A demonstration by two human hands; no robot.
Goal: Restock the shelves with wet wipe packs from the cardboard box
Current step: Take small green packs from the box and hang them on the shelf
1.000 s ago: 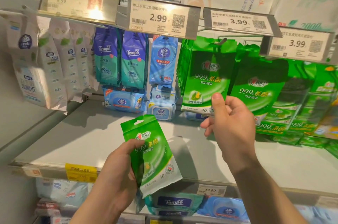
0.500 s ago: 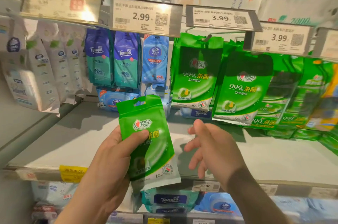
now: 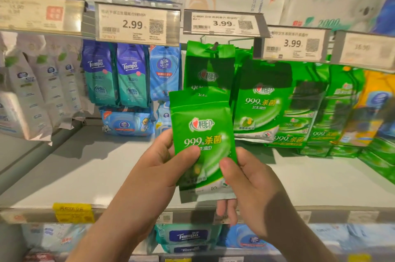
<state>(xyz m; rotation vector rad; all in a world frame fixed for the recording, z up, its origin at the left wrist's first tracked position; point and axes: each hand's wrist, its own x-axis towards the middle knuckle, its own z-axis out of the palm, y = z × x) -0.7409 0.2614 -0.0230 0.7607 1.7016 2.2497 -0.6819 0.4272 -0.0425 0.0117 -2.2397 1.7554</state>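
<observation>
you have the green pack [image 3: 203,133] in both hands, held up in front of the shelf [image 3: 96,167], just below the hook [image 3: 215,44] where more green packs [image 3: 210,69] hang. your left hand [image 3: 158,167] pinches it from the left side, thumb on the front and fingers curled behind. your right hand [image 3: 248,182] pinches the lower right corner the same way, thumb on the front, fingers tucked behind.

the pack looks light and soft, a flat pouch that will bend and flop if you hold only one corner. its skin is shiny, smooth plastic (likely a bit slippery), so pinch it firmly but do not crush it. the top strip is flat and looks stiffer than the puffy middle. i cannot see a hanging hole in it. if there is one, it should be up there, so hold the pack near the top edge when you slide it on.

the hook is thin metal. the shelf is smooth, grey and flat. the price tags [image 3: 136,24] above are stiff and glossy.
</observation>
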